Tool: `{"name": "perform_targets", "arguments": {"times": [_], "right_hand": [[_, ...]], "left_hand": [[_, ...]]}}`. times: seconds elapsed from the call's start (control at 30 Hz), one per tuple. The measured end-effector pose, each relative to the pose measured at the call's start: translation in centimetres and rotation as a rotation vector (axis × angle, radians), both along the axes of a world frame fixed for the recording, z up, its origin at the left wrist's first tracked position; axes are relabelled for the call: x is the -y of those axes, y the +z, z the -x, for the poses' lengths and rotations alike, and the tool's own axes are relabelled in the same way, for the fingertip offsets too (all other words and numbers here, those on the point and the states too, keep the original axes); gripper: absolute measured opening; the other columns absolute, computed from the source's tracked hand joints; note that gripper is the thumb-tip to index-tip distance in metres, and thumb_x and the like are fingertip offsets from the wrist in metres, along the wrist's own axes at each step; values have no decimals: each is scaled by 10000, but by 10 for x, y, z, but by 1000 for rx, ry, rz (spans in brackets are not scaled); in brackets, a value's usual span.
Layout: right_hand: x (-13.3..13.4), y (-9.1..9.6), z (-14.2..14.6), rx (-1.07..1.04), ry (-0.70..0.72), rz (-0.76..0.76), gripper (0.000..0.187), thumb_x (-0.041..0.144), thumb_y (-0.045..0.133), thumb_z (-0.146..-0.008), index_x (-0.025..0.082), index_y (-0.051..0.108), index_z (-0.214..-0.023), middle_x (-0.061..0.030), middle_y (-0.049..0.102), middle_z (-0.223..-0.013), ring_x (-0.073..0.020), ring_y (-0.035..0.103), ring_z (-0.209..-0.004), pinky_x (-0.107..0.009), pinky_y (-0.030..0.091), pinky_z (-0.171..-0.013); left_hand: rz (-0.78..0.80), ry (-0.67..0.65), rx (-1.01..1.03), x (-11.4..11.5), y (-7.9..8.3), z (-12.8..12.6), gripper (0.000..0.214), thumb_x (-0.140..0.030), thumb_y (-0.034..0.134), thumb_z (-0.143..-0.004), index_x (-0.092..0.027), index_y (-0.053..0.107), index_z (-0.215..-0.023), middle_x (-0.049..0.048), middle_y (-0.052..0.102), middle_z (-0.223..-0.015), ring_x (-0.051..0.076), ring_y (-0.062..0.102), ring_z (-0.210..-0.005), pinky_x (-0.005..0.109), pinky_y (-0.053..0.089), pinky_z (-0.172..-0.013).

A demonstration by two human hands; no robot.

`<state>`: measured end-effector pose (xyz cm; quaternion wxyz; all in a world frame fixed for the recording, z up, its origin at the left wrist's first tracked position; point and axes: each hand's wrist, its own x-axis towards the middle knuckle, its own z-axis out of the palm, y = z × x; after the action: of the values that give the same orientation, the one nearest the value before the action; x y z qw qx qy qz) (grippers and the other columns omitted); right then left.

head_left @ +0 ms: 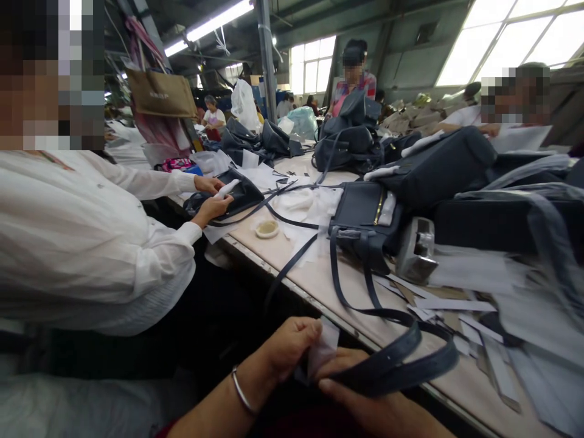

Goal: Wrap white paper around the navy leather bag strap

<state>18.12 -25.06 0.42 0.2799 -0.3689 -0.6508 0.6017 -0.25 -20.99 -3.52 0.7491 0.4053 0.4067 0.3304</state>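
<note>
My left hand [287, 347], with a metal bangle on the wrist, is closed around a small piece of white paper or cloth [323, 348] at the table's front edge. My right hand [365, 398] pinches a dark navy bag strap [401, 359] that loops up over the table toward a navy handbag [365, 219]. The two hands are close together, almost touching at the white piece.
A person in a white shirt [91, 237] sits at my left, both hands on a dark bag [237, 194]. A small dish [267, 229], a metal hammer-like tool [417, 249], paper strips [460, 304] and several navy bags [438, 164] crowd the long table [319, 274]. Other people work further back.
</note>
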Motion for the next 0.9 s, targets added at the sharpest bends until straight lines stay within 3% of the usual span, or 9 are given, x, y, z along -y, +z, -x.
{"name": "perform_targets", "arguments": {"times": [0.1, 0.3, 0.5, 0.73, 0.8, 0.9], "right_hand": [[3, -6, 5, -144, 110, -7, 246, 334, 567, -937, 188, 763, -961, -77, 708, -1008, -220, 665, -920, -345, 527, -868], [5, -23, 2, -230, 198, -47, 254, 336, 565, -937, 202, 762, -1025, -86, 704, -1038, -227, 659, -972, -345, 517, -876], [3, -21, 0, -211, 179, -47, 275, 395, 567, -934, 210, 761, -993, -83, 703, -989, -224, 665, -918, -346, 527, -835], [7, -39, -10, -87, 118, -82, 244, 378, 594, -921, 215, 770, -969, -83, 694, -1010, -225, 661, -939, -345, 517, -855], [6, -32, -17, 25, 85, -105, 270, 408, 577, -926, 218, 767, -943, -83, 674, -1039, -225, 648, -939, -344, 510, -848], [-1, -4, -35, 199, -39, -143, 318, 458, 542, -938, 232, 761, -893, -68, 662, -973, -225, 631, -902, -353, 494, -835]], "left_hand": [[100, 151, 103, -11, 8, -5, 494, -547, 830, -659, -91, 663, -751, -2, 552, -634, 75, 460, -562, 211, 379, -564], [132, 243, 127, -18, 18, -8, 435, -444, 876, -637, -84, 718, -824, -7, 564, -631, 66, 490, -564, 201, 414, -575], [99, 342, 192, -16, 21, -8, 446, -452, 863, -663, -89, 753, -898, 28, 623, -708, 76, 535, -627, 200, 437, -614], [48, 425, 250, -13, 30, 2, 386, -418, 864, -663, -90, 739, -825, 23, 611, -675, 84, 528, -611, 209, 429, -607], [-27, 414, 157, -13, 28, 7, 363, -425, 840, -690, -94, 699, -742, -2, 560, -615, 74, 475, -563, 203, 382, -556], [-175, 310, -59, -10, 27, 15, 377, -448, 784, -747, -104, 641, -684, -16, 509, -587, 74, 423, -543, 207, 330, -523]]}}
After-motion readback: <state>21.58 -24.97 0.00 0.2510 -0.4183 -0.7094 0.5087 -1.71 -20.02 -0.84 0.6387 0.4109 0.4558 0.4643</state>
